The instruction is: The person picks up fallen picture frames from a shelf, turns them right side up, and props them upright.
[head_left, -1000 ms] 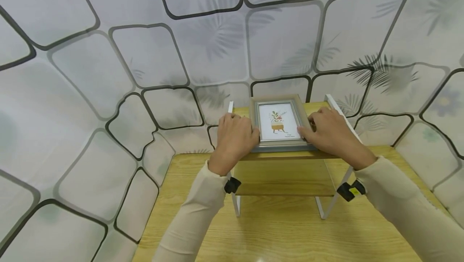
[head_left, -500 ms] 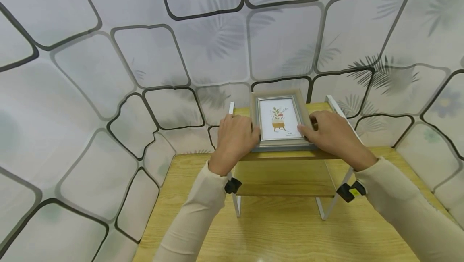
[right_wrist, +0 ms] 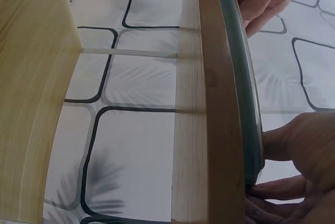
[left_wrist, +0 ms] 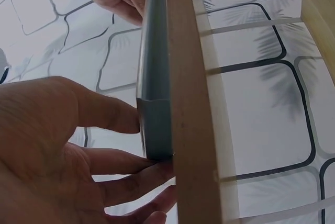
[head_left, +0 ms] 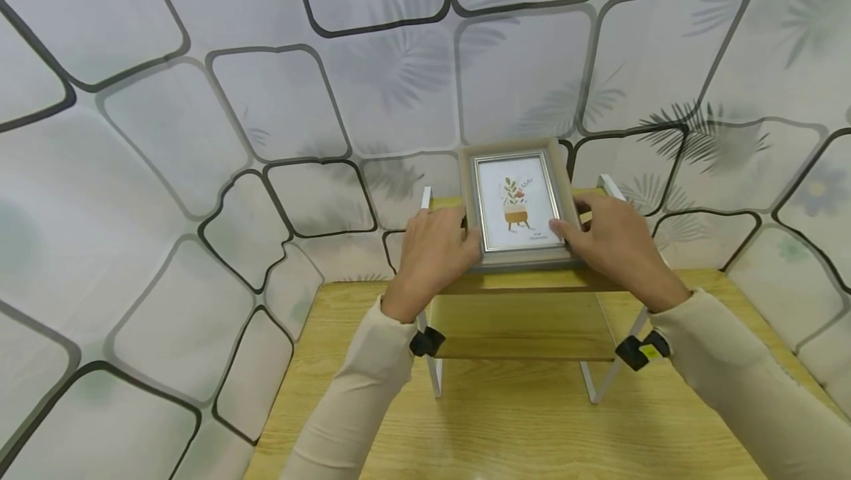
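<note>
A picture frame (head_left: 473, 170) with a beige-silver border stands tilted on the top board of a small wooden shelf (head_left: 532, 283), its far edge raised. Inside it is a print (head_left: 515, 203) of a plant in an orange pot on legs. My left hand (head_left: 435, 249) grips the frame's left side near the lower corner, thumb on the near face. On the opposite side my right hand (head_left: 613, 240) holds it, with the thumb at the front border. Both wrist views show the frame's grey-blue lower edge (left_wrist: 157, 130) right against the board, fingers around its corners.
Below the top board is a lower shelf (head_left: 521, 325), carried by white metal legs (head_left: 594, 384). The unit stands on a wood-grain table (head_left: 505, 436). Patterned fabric walls (head_left: 385, 88) close in behind and at both sides.
The frame's far edge has risen, tipping it from nearly flat to a steeper lean. Both hands have kept hold of its sides and shifted only slightly.
</note>
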The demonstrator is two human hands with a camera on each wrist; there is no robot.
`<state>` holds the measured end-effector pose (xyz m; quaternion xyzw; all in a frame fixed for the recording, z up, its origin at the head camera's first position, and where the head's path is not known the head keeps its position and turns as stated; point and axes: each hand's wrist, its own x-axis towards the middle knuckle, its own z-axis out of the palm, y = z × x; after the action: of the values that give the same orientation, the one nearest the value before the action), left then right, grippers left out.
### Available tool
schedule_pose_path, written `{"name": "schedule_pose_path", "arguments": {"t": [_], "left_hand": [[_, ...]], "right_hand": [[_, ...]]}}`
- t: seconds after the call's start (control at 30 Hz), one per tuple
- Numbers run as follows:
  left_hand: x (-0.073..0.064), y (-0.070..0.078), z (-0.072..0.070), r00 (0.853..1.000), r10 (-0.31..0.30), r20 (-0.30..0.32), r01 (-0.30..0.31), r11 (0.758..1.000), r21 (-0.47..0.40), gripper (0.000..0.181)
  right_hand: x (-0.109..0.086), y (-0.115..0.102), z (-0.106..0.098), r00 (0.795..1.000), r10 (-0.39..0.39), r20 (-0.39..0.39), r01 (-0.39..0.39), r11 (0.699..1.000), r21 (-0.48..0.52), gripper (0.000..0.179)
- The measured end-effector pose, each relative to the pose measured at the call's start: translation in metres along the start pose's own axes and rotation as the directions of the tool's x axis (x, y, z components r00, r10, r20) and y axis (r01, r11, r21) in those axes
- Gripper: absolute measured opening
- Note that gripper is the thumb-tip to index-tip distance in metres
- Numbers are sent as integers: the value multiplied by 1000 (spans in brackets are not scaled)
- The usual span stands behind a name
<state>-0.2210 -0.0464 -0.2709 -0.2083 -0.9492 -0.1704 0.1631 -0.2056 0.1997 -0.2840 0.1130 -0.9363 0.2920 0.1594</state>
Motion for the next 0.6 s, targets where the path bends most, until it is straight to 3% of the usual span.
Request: {"name": "schedule_pose_path", "arguments": {"t": [0.33,0.5,0.6], "left_hand": [[1,1,-4,999,-19,44,25,990,-137,27],[0,1,-4,996,-58,62,70,973,-220,15],[0,1,-3,996,-72,52,83,967,-241,31]], "right_hand": [[-1,1,-1,992,-2,-123,4,1000,14,51],[-1,-1,-6,997,2,-76,0,1000,23,51],[-2,-3,-9,999,23,-28,-22,999,36,56]]}}
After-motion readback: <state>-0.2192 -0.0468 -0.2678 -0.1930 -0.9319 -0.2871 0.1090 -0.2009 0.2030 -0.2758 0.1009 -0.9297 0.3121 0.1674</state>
